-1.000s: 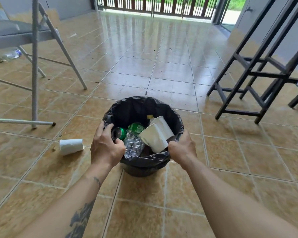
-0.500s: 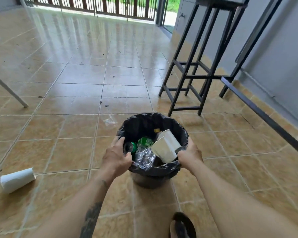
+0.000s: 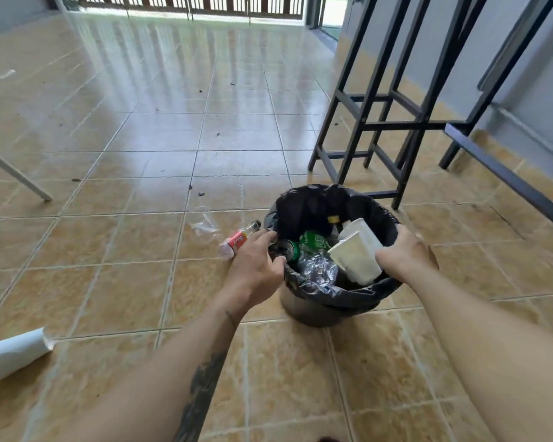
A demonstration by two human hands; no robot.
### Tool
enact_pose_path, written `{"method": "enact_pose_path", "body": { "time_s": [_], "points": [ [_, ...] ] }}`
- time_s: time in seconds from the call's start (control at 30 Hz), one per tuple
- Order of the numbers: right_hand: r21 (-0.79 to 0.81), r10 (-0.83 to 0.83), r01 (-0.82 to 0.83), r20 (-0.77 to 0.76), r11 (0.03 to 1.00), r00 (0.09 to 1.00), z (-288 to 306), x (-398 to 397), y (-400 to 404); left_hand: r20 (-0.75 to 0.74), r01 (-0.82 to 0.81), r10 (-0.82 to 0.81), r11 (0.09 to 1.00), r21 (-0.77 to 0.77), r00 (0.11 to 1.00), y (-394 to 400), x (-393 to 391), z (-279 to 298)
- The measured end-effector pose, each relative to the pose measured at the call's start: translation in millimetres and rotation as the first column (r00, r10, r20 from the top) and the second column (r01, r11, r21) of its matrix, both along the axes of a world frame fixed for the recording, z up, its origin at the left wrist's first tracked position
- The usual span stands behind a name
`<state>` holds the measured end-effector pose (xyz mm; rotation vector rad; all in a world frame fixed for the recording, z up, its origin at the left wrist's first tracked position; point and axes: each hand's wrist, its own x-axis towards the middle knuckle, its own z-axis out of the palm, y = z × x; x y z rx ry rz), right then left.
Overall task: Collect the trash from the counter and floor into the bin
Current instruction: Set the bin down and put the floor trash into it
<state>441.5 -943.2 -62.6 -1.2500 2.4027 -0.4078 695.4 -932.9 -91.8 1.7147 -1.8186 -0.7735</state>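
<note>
Where hands [image 3: 256,263] cover it, bin [image 3: 316,311] rim unseen.

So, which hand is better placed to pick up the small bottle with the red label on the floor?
The left hand. The bottle lies just beside it, left of the bin; the right hand is on the far rim.

Black-lined bin [image 3: 329,309] upright, trash-filled, on floor

Glossy tiled floor [image 3: 160,132], plastic-lined bin [image 3: 339,291]
</note>
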Motion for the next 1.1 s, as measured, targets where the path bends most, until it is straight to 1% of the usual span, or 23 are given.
{"method": "enact_pose_path", "body": {
  "time_s": [0.07, 0.13, 0.2, 0.27, 0.4, 0.53, 0.63, 0.7, 0.77, 0.87, 0.97, 1.03, 1.1],
  "points": [
    [-0.046, 0.079, -0.082, -0.067, 0.996, 0.995, 5.7, 18.7, -9.2, -0.018, -0.044, 0.044, 0.999, -0.023, 0.999, 0.8, 11.8, 2.1],
    [-0.126, 0.215, -0.224, -0.081, 0.966, 0.973, 17.1, 48.1, -21.8, -0.039, -0.098, 0.097, 0.995, -0.034, 0.995, 0.5, 27.2, 4.7],
    [-0.213, 0.353, -0.354, -0.044, 0.911, 0.934, 27.8, 83.7, -35.0, -0.023, -0.15, 0.149, 0.988, -0.034, 0.989, -0.5, 44.9, 6.8],
    [-0.282, 0.463, -0.438, 0.024, 0.854, 0.886, 32.2, 119.2, -44.3, -0.011, -0.199, 0.199, 0.979, -0.03, 0.98, -2.2, 62.6, 6.2],
    [-0.284, 0.583, -0.537, 0.108, 0.794, 0.805, 28.8, 171.9, -66.3, 0.064, -0.239, 0.24, 0.971, -0.019, 0.969, -19.4, 96.2, 10.7],
    [-0.261, 0.66, -0.611, 0.192, 0.748, 0.726, 30.3, 206.2, -107.9, 0.126, -0.294, 0.306, 0.95, -0.104, 0.944, -71.2, 135.0, 42.9],
    [-0.208, 0.638, -0.604, 0.303, 0.769, 0.708, 45.8, 211.8, -139.5, 0.199, -0.319, 0.325, 0.946, -0.062, 0.925, -110.2, 148.2, 72.8],
    [-0.148, 0.595, -0.589, 0.381, 0.794, 0.707, 57.6, 210.2, -152.3, 0.246, -0.325, 0.31, 0.945, 0.02, 0.918, -119.0, 147.8, 86.1],
    [-0.098, 0.546, -0.568, 0.444, 0.818, 0.71, 62.5, 214.9, -158.8, 0.266, -0.342, 0.305, 0.934, 0.101, 0.914, -122.2, 149.1, 84.5],
    [-0.034, 0.465, -0.525, 0.514, 0.851, 0.721, 47.8, 235.1, -168.0, 0.274, -0.385, 0.331, 0.906, 0.176, 0.903, -131.6, 158.2, 61.4],
    [0.037, 0.352, -0.442, 0.546, 0.896, 0.76, 2.1, 263.1, -177.1, 0.233, -0.427, 0.379, 0.879, 0.213, 0.896, -149.4, 169.2, 12.2],
    [0.1, 0.28, -0.389, 0.534, 0.916, 0.797, -32.3, 279.4, -186.7, 0.19, -0.461, 0.426, 0.862, 0.21, 0.884, -167.2, 178.2, -27.4],
    [0.151, 0.26, -0.371, 0.479, 0.916, 0.838, -66.4, 289.3, -196.7, 0.125, -0.488, 0.472, 0.852, 0.191, 0.872, -193.4, 185.3, -67.5]
  ]
}}
